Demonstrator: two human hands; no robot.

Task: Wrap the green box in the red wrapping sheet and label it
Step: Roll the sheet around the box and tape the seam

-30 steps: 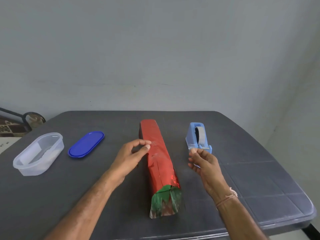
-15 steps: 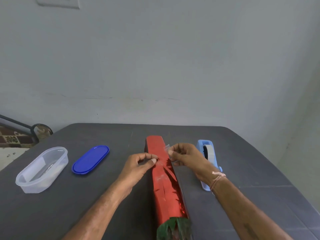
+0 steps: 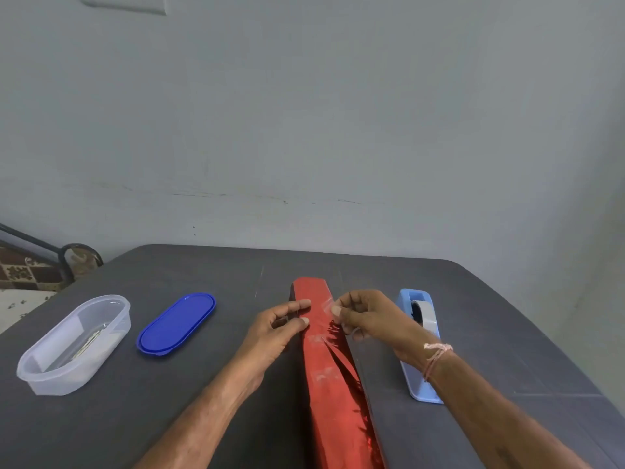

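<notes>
green box sits hidden under the red wrapping sheet (image 3: 326, 374), just left of the tape dispenser (image 3: 421, 340). left hand (image 3: 279, 330) grips the sheet; right hand (image 3: 367, 319) pinches a clear tape strip (image 3: 325, 304) above the gaping seam. taping looks partway done, with no label visible.

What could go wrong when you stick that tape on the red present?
The clear tape piece pinched by the right hand could curl and stick to itself. The red wrapping sheet gapes along its seam with a jagged edge, so tape might go on crooked or tear it. If the left hand slips, the sheet may loosen.
</notes>
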